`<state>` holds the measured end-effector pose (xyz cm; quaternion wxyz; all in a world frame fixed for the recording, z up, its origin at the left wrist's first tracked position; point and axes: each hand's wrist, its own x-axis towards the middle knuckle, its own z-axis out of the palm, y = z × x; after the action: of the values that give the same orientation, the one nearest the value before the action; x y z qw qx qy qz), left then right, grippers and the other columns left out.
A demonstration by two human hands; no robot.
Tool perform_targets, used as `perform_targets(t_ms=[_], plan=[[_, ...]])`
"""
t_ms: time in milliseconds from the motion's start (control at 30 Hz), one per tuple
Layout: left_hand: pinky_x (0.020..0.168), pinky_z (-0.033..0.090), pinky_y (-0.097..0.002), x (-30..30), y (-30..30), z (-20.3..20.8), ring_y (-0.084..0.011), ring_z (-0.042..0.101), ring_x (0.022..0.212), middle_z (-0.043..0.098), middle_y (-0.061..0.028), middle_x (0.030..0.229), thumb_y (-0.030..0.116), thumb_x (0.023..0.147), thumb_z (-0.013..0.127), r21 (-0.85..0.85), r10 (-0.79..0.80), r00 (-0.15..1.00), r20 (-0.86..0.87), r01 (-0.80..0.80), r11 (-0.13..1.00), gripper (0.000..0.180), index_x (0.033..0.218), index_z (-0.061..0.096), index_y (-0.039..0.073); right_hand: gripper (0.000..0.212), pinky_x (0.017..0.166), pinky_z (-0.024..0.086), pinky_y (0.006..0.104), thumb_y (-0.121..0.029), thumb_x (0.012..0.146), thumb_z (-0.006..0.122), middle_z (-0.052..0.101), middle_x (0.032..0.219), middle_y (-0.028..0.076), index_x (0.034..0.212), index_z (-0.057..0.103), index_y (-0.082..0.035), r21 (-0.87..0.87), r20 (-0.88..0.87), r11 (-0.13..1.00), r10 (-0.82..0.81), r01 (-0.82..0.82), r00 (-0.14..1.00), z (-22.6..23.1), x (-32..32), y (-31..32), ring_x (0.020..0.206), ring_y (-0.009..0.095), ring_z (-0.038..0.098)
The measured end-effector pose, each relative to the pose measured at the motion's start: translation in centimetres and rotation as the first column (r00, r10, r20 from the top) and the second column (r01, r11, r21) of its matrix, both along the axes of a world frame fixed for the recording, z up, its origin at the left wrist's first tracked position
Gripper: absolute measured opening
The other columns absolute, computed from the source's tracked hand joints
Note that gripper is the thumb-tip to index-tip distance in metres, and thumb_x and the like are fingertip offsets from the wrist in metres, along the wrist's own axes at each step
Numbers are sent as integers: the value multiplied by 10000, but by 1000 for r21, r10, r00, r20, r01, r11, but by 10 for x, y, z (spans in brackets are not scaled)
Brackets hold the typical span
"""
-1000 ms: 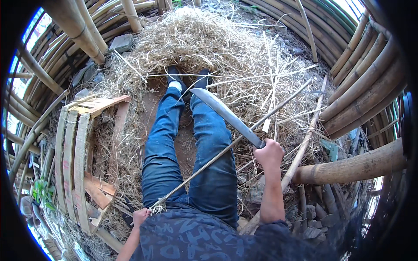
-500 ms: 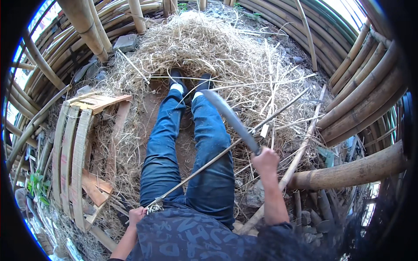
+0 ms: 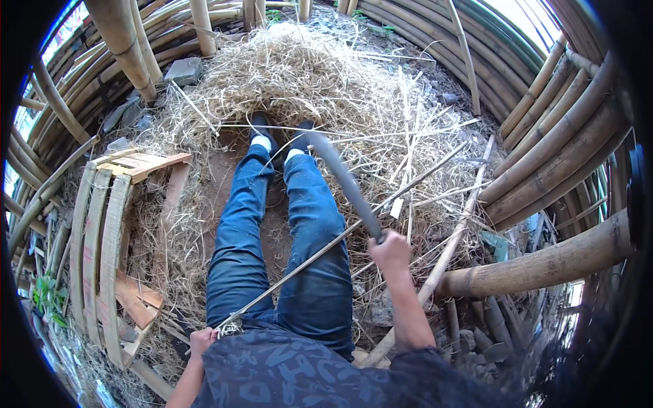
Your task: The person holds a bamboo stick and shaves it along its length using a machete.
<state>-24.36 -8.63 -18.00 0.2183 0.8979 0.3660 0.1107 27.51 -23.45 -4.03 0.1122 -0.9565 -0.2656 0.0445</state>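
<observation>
My right hand point(image 3: 392, 256) is closed around the dark handle of a machete point(image 3: 345, 182) with a long, slightly curved grey blade. The blade points away and to the left, its tip over my shoes. My left hand point(image 3: 203, 341), low at my waist, grips the near end of a long thin bamboo strip point(image 3: 309, 262). Curly shavings point(image 3: 230, 328) hang at that end. The strip slants across my thighs to the far right. Near its handle the blade crosses the strip in view; whether they touch I cannot tell.
My legs in jeans point(image 3: 309, 224) stretch out over dirt and a heap of bamboo shavings point(image 3: 286, 75). A slatted wooden crate point(image 3: 112, 251) stands at left. Loose strips and a pole point(image 3: 469, 211) lie at right, where a thick bamboo pole point(image 3: 537, 264) juts in. Stacked bamboo poles point(image 3: 558, 149) surround everything.
The whole view has shifted slightly, with the scene sliding left. My right hand and the machete have moved a little left and nearer. Both hands keep their grips.
</observation>
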Motion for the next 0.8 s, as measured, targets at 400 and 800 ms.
perform_targets(t_ms=[400, 800], plan=[[462, 405, -426, -5, 2, -11, -357, 538, 495, 502, -162, 535, 351, 889, 576, -121, 29, 1000, -7, -29, 992, 419, 594, 518, 60, 330, 729, 538, 440, -322, 736, 677, 671, 795, 205, 809, 664, 0, 31, 138, 978, -208, 206, 968, 10, 52, -30, 778, 353, 673], [474, 423, -433, -31, 4, -40, -359, 559, 520, 535, -161, 561, 266, 873, 597, -64, -32, 999, -14, 31, 997, 326, 623, 549, 62, 242, 738, 541, 443, -257, 739, 633, 680, 789, 175, 815, 677, -31, -66, -36, 970, -235, 233, 971, 14, 86, -25, 740, 320, 684]])
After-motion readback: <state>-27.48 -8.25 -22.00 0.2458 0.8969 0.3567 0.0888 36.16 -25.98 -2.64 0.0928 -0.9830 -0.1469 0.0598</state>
